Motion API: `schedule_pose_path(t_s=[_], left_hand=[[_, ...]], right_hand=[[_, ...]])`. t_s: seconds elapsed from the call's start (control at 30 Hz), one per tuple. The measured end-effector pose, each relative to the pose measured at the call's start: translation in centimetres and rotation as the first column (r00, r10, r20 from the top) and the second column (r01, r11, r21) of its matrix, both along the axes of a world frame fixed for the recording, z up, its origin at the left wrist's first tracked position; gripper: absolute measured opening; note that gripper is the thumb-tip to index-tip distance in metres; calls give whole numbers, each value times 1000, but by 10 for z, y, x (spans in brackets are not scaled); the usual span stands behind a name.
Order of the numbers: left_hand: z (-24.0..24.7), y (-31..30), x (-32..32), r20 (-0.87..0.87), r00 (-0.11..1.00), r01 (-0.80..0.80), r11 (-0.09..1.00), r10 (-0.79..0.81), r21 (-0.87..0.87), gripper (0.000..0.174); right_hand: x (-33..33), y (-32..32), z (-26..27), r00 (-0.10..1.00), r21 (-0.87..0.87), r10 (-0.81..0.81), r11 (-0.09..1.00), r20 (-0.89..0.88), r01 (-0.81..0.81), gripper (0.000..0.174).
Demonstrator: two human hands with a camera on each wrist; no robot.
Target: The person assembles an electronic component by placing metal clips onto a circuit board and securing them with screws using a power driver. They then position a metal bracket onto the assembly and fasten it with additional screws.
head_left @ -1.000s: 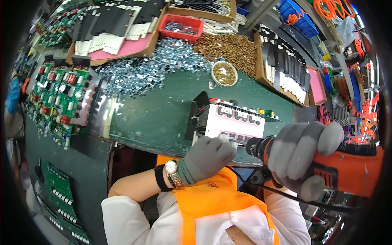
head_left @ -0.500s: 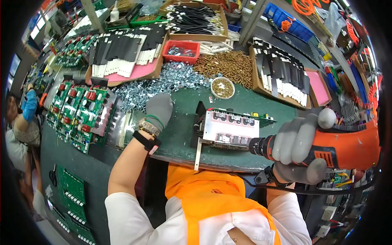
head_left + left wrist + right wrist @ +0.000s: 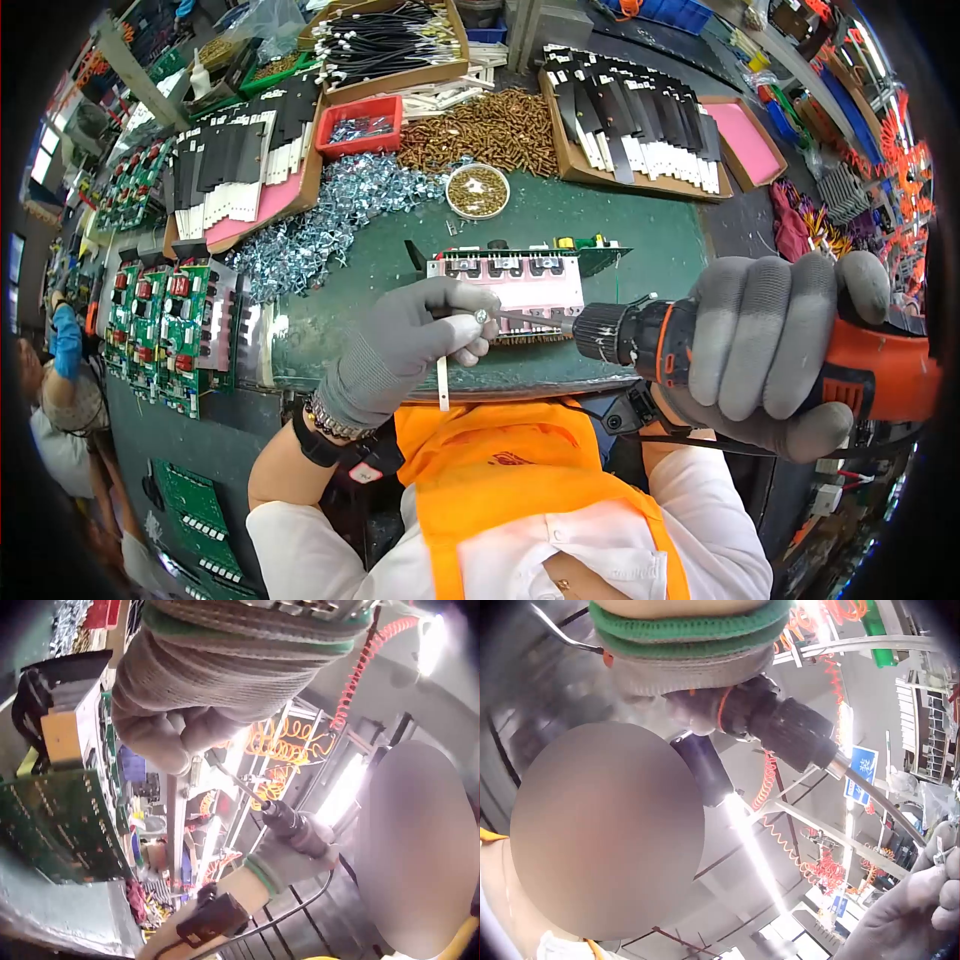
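My gloved left hand [image 3: 395,335] pinches a small metal clip [image 3: 482,316] between thumb and forefinger; a round screw-like head shows on it. My gloved right hand [image 3: 765,345] grips an orange and black power drill [image 3: 880,385], its long bit [image 3: 540,319] pointing left with the tip right at the clip. Behind the bit, a circuit board assembly [image 3: 515,290] with a white and pink face stands on the green bench. In the left wrist view, the clip [image 3: 196,771] sits at the left fingertips, near the tip of the drill bit [image 3: 241,784].
Blue-silver clips [image 3: 320,220] lie heaped at the back left, beside brass-coloured parts [image 3: 490,130] and a round dish [image 3: 478,165]. Finished-looking boards [image 3: 165,330] stand left. A box of black and white strips [image 3: 640,120] is back right. A pale strip [image 3: 443,385] overhangs the bench edge.
My left hand went from beside the board assembly to the clip heap, then came back with a clip to the drill bit. The drill stays in my right hand.
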State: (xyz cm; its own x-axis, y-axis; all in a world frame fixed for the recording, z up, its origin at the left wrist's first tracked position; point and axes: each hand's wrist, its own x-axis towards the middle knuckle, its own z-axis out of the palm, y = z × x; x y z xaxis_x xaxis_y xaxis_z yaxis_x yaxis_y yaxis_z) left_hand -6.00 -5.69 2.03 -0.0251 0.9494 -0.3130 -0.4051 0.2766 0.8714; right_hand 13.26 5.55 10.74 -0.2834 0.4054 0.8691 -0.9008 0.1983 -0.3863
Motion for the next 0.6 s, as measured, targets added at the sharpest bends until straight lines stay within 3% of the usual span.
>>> schedule_pose_path(t_s=[0.27,0.47,0.57,0.6], left_hand=[[-7,1,7,-49,999,11,998,-14,-58,30],[-11,1,9,0,1000,-6,997,6,-75,29],[-10,1,17,-18,1000,-20,997,19,-77,28],[-12,1,22,-236,971,-34,999,29,-18,28]], right_hand=[[8,-4,0,997,-70,-68,995,-29,66,54],[9,3,2,984,114,140,982,114,-153,55],[-5,-16,-1,998,-118,-65,991,17,66,62],[-9,-22,0,991,-189,-132,973,30,136,65]])
